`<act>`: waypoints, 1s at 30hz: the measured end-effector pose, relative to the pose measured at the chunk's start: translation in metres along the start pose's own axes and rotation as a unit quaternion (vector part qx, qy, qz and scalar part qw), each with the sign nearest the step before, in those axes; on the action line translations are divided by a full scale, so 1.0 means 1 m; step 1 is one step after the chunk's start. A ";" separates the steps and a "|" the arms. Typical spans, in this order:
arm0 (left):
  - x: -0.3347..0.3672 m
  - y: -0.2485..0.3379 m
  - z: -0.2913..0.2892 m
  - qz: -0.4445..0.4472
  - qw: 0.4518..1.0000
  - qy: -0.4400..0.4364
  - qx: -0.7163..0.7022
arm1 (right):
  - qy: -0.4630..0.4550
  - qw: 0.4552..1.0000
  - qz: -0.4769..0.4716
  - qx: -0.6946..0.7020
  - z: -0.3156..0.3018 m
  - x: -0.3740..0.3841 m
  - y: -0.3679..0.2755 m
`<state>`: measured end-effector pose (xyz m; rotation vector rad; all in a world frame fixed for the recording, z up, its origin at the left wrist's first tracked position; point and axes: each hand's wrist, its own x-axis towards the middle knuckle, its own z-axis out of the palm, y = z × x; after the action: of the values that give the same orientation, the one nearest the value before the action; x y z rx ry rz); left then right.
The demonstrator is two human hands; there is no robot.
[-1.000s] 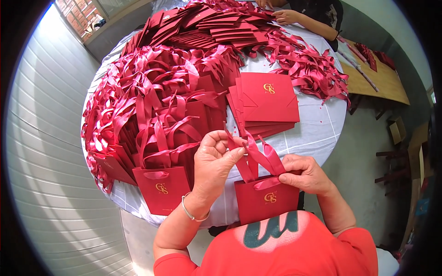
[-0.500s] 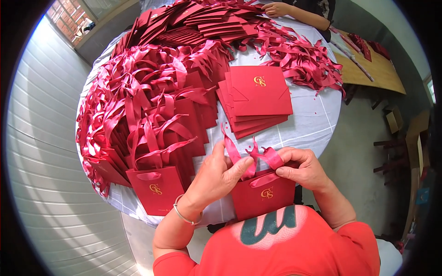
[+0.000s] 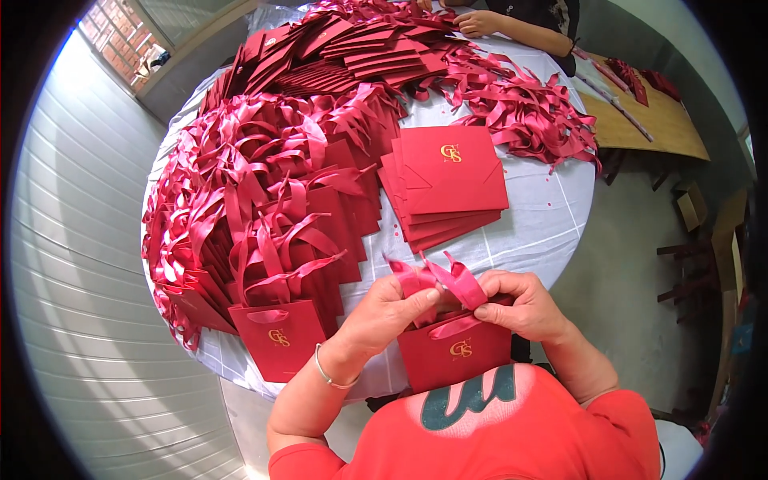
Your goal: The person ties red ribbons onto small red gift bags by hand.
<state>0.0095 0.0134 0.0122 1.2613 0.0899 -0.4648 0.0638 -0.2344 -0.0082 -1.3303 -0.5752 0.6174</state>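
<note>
A red paper gift bag [image 3: 448, 356] stands at the table's near edge, close against my body, with gold lettering on its front. Both hands are at its top. Thumb and fingers of my left hand [image 3: 392, 308] pinch a pink ribbon [image 3: 412, 280] on the bag's left side. My right hand [image 3: 524, 304] is closed on another length of pink ribbon [image 3: 460, 282] that arches up over the bag's opening. Part of the opening is hidden behind the fingers. Just left of my left forearm stands a similar bag [image 3: 280, 344] with a ribbon handle.
Ahead lies a small stack of flat red bags [image 3: 456, 172]. Many ribboned bags [image 3: 232, 184] crowd the round table's left side, with more stacked bags [image 3: 360, 52] at the back. Loose ribbons [image 3: 536, 120] are heaped at the far right, near another person's hand [image 3: 480, 22].
My left fingers have closed in on the ribbon at the bag's left. My right hand has shifted slightly, and its ribbon now arches higher. The view has tilted a little.
</note>
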 end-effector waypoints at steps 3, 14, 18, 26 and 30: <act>0.001 0.002 0.006 0.072 0.996 0.029 -0.049 | 0.008 1.000 0.019 0.010 0.000 0.001 0.000; 0.002 0.007 0.003 0.179 0.974 0.089 -0.104 | 0.011 1.000 0.027 0.002 0.004 0.001 0.003; 0.004 0.004 -0.002 0.194 0.970 0.071 -0.133 | 0.017 0.999 0.031 -0.015 0.005 0.000 0.002; 0.002 0.006 -0.001 0.085 0.994 0.063 -0.022 | 0.050 0.998 0.028 0.001 0.007 0.003 0.001; -0.004 0.002 0.008 0.023 0.998 0.016 0.054 | 0.119 0.992 0.021 0.021 0.004 0.002 0.006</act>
<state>0.0053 0.0078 0.0173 1.3742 0.0629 -0.4135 0.0619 -0.2287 -0.0139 -1.3559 -0.3384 0.4929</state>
